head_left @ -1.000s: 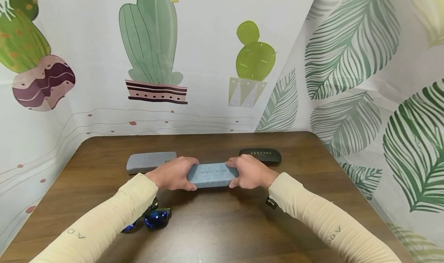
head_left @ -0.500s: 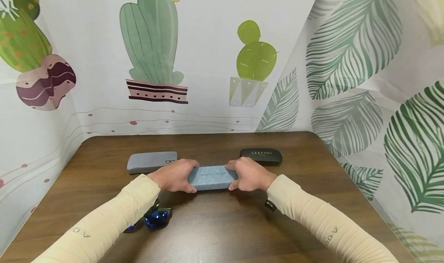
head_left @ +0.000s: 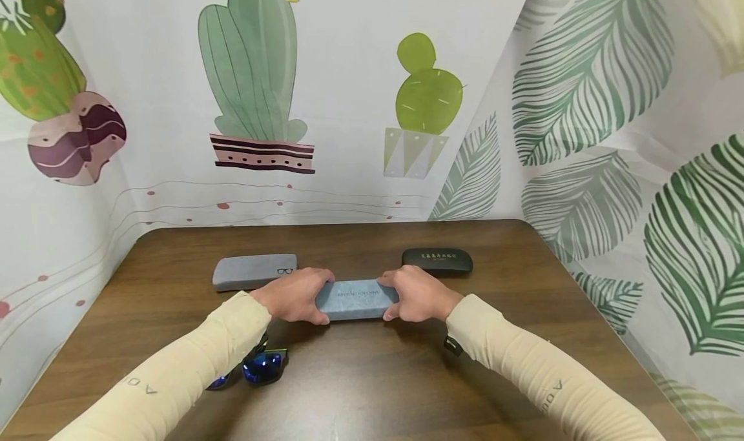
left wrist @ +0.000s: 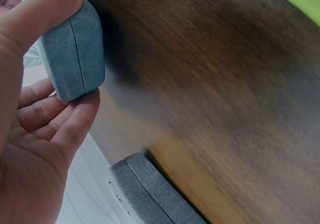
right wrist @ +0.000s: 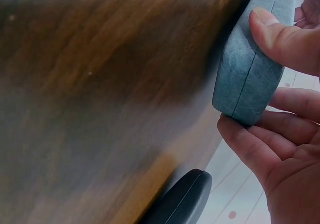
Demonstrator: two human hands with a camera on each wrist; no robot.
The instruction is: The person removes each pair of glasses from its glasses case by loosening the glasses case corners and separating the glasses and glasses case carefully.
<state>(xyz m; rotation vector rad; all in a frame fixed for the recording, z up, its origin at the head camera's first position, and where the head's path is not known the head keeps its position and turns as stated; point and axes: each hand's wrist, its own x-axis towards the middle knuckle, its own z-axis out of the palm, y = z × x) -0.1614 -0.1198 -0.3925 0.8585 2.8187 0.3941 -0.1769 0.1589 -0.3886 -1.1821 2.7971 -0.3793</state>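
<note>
A light blue glasses case (head_left: 357, 299) with faint lettering on its lid lies between my two hands at the middle of the table. My left hand (head_left: 296, 295) grips its left end, thumb on the near side and fingers round the far side. The other end is held the same way by my right hand (head_left: 420, 294). Both wrist views show the case's seam as one closed line, at the blue end (left wrist: 75, 53) on the left and the blue end (right wrist: 250, 78) on the right. A dark shadow falls on the wood beside it.
Behind my left hand lies a grey glasses case (head_left: 250, 271) with a small spectacles mark. A black glasses case (head_left: 438, 261) with gold characters lies behind my right hand. Sunglasses (head_left: 263, 367) with blue lenses are partly hidden by my left forearm. A printed cloth (head_left: 349, 105) hangs behind the wooden table (head_left: 372, 389).
Both hands have brought the blue glasses case slightly nearer to me and lower in view. The grip on its ends is the same, and the other things stay where they were.
</note>
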